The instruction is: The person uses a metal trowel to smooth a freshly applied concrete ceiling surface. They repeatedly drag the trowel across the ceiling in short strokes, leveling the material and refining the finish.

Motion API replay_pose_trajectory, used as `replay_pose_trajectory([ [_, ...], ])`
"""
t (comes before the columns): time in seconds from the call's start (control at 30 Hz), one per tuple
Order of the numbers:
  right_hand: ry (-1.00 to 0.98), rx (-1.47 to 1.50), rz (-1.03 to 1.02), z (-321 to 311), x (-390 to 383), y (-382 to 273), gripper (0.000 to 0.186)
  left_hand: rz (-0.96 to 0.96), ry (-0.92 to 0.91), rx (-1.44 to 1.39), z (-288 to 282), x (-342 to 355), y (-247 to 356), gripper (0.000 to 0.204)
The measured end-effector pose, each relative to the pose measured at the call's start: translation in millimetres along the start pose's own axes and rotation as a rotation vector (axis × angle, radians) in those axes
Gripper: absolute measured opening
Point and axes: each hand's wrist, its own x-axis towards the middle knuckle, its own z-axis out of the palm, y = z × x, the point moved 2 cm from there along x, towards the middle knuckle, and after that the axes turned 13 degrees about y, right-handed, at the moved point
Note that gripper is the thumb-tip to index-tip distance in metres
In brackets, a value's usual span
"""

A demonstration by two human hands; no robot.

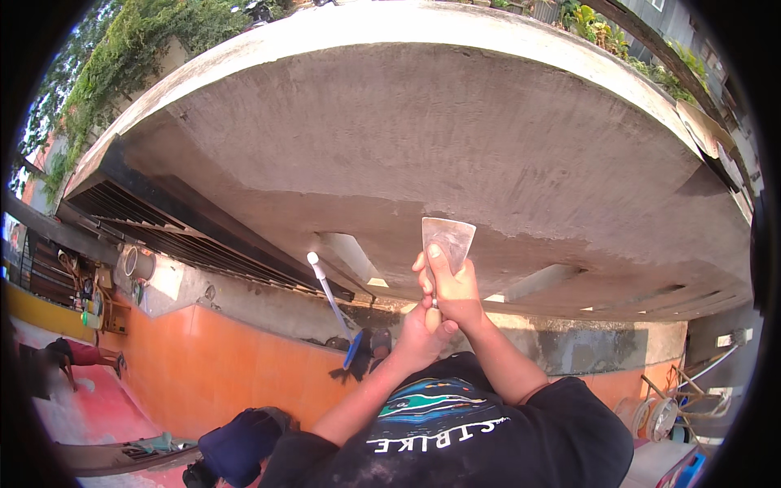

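A scraper point(449, 234) with a wide, flat metal blade and a pale wooden handle stands upright in front of my chest. My left hand point(418, 342) is closed round its handle. Higher up, my right hand point(457, 288) grips the lower part of the blade, with the thumb lying on its face. Behind the blade rises a grey plastered wall point(390, 130). A darker band runs along its lower part, close to the blade's edge. Whether the blade touches the wall, I cannot tell.
A broom point(329, 297) with a white stick and blue head stands left of my hands. Dark metal bars point(179, 240) line the wall's left side. Orange flooring point(203, 362) lies below. Another person point(73, 354) bends over at far left. Buckets point(655, 419) stand at right.
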Motion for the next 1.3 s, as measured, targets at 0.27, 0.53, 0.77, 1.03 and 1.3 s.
replay_pose_trajectory([
  [0.27, 0.075, -0.046, 0.033, 18.7, 11.8, -30.0, 0.043, 0.226, 0.059, 0.108, 4.5, 31.6, 30.3, 0.086],
  [0.53, -0.062, 0.170, -0.249, 22.4, 0.9, -90.3, 0.045, 0.146, -0.180, -0.205, 19.2, 19.2, 90.3, 0.059],
  [0.77, -0.002, 0.018, 0.063, 1.3, -5.1, -8.4, 0.045, 0.103, -0.016, -0.009, 7.2, -4.2, 10.8, 0.055],
  [1.03, 0.045, 0.024, 0.002, 7.0, 5.7, -6.9, 0.045, 0.105, 0.036, 0.019, 1.9, 12.1, -1.2, 0.051],
  [1.3, 0.004, 0.018, -0.013, 1.0, 6.6, -5.5, 0.046, 0.101, 0.065, -0.020, 7.3, 12.9, -4.9, 0.046],
])
